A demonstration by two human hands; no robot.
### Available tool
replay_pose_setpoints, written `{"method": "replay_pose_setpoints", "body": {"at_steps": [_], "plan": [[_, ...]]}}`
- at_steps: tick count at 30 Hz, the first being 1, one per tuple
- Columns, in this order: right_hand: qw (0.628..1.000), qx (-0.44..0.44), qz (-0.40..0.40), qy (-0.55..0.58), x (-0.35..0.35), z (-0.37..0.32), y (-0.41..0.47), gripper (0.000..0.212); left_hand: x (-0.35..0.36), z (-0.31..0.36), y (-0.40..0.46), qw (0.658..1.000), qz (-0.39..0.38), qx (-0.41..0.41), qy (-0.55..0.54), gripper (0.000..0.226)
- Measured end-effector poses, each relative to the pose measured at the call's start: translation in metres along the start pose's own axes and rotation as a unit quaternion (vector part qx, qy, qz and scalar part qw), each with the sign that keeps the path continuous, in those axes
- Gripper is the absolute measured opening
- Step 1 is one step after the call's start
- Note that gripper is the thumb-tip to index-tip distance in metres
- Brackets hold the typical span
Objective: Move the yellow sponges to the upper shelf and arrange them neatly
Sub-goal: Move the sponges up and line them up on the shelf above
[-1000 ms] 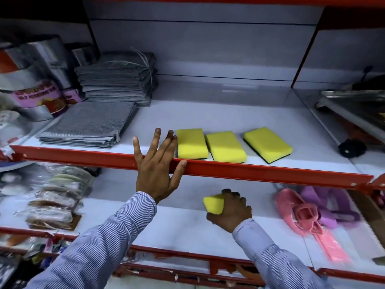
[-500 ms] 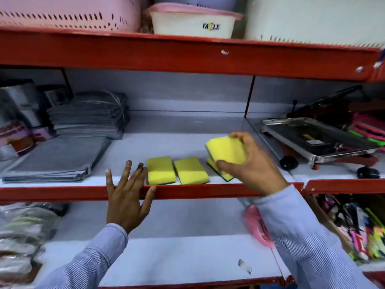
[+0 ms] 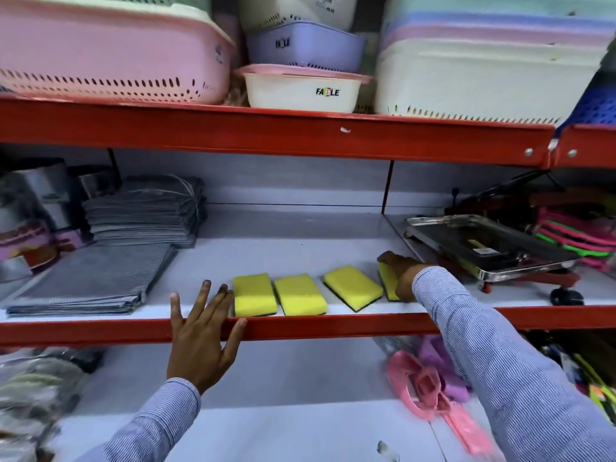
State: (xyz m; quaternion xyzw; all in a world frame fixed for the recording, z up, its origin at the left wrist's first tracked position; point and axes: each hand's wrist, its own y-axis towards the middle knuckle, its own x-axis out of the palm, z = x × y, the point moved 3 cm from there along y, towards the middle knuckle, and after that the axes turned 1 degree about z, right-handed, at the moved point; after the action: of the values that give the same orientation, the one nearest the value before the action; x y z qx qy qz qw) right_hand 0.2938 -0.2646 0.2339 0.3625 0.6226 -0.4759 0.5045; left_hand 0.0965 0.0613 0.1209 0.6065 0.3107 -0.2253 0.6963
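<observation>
Three yellow sponges lie in a row on the upper shelf (image 3: 300, 248) near its red front rail: a left one (image 3: 255, 294), a middle one (image 3: 300, 295) and a right one (image 3: 353, 287), which is turned at an angle and shows its dark underside. A fourth yellow sponge (image 3: 387, 285) rests on the shelf to their right, mostly covered by my right hand (image 3: 398, 271), which lies on top of it. My left hand (image 3: 203, 335) presses flat against the red rail (image 3: 333, 323) with fingers spread, holding nothing.
Folded grey cloths (image 3: 100, 281) and a stack of them (image 3: 146, 211) fill the shelf's left. A steel tray on wheels (image 3: 486, 248) stands at the right. Pink plastic items (image 3: 423, 385) lie on the lower shelf (image 3: 283, 388). Plastic baskets (image 3: 110, 51) fill the top shelf.
My right hand lifted the sponge from the lower shelf, carried it over the rail and set it down on the upper shelf to the right of the other three. The camera tilted upward.
</observation>
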Motion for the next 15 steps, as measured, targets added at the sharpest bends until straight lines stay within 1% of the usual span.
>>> {"method": "replay_pose_setpoints", "body": {"at_steps": [3,7,9,11,15], "plan": [[0.998,-0.056,-0.012,-0.022,0.007,-0.011,0.002,0.102,0.001,0.000,0.000,1.000,0.000,-0.002,0.001,0.070],[0.994,-0.100,-0.040,0.004,0.011,-0.019,0.003,0.119,-0.001,0.001,0.000,1.000,-0.002,-0.003,0.002,0.069],[0.993,-0.113,-0.042,0.020,0.009,-0.016,0.002,0.119,-0.001,0.001,0.000,1.000,-0.002,-0.003,-0.001,0.068],[0.991,-0.127,-0.014,0.043,0.004,-0.010,0.001,0.106,-0.001,0.000,-0.001,1.000,-0.004,-0.004,-0.001,0.068],[0.985,-0.127,0.094,0.074,0.002,-0.003,0.001,0.064,0.000,0.001,-0.001,1.000,-0.016,-0.008,0.006,0.068]]}}
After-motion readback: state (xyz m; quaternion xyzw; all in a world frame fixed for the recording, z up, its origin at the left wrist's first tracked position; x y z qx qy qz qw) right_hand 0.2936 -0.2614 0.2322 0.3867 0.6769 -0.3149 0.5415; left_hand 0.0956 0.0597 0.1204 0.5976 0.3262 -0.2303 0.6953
